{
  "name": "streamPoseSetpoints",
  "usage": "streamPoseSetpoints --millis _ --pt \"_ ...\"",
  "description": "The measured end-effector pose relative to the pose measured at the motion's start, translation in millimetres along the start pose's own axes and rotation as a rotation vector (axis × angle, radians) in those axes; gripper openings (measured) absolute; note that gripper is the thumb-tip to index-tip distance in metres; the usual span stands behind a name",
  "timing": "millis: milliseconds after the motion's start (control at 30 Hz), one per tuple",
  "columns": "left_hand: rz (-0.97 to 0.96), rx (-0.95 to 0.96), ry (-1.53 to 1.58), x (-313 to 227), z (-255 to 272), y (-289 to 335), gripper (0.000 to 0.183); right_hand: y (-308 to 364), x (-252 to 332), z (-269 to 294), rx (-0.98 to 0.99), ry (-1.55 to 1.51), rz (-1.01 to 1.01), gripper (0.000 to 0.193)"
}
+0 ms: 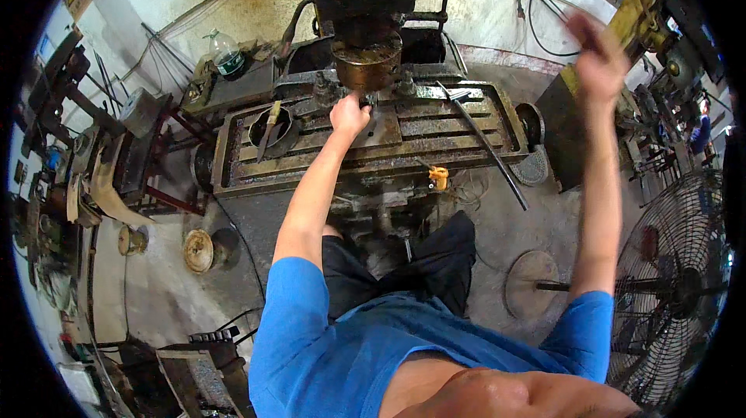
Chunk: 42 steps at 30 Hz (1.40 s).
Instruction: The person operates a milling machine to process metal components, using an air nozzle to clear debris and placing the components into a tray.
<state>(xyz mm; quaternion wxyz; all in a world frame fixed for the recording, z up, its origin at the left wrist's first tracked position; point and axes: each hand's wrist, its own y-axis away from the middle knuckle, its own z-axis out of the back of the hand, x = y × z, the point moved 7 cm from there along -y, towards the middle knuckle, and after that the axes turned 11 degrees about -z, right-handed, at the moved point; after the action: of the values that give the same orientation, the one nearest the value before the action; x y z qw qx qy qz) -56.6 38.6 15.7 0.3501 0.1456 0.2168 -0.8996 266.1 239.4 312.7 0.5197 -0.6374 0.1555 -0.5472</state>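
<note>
The left hand (350, 117) curls just below the round spindle head (368, 64), upper centre — its grip I can't tell; the right hand (603, 68), upper right, is too blurred to read. Should that head turn, nearby fingers could be caught.

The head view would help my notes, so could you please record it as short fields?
Left hand: beneath the brown metal cylinder; contents hidden
Right hand: raised at right, motion-blurred; contents unclear
On slotted machine table: round pan with brush across it
Crossing table's front edge: long metal bar
Right side: wire-caged pedestal fan
Left rear: clear plastic bottle
</note>
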Motion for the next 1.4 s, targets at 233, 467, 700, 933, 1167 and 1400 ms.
streamPoseSetpoints --millis 233,467,700,933,1167,1400 --pt "0.016 -0.055 0.142 2 7 -4 0.036 -105 82 26 -0.177 -0.442 -0.097 0.049" --pt "0.039 -0.081 0.114 6 -4 -4 0.036 7 63 44 0.018 -0.359 0.152 0.037" --pt "0.066 -0.068 0.086 9 0 -4 0.037 23 48 40 -0.036 -0.291 0.136 0.023" --pt "0.091 -0.036 0.083 5 4 -6 0.038 61 36 29 -0.163 -0.291 0.061 0.008" --pt "0.023 -0.109 0.106 14 -1 -3 0.036 59 34 26 -0.148 -0.33 0.081 0.009" --pt "-0.219 -0.04 0.449 24 51 35 0.037 62 36 26 -0.19 -0.418 0.012 0.009"
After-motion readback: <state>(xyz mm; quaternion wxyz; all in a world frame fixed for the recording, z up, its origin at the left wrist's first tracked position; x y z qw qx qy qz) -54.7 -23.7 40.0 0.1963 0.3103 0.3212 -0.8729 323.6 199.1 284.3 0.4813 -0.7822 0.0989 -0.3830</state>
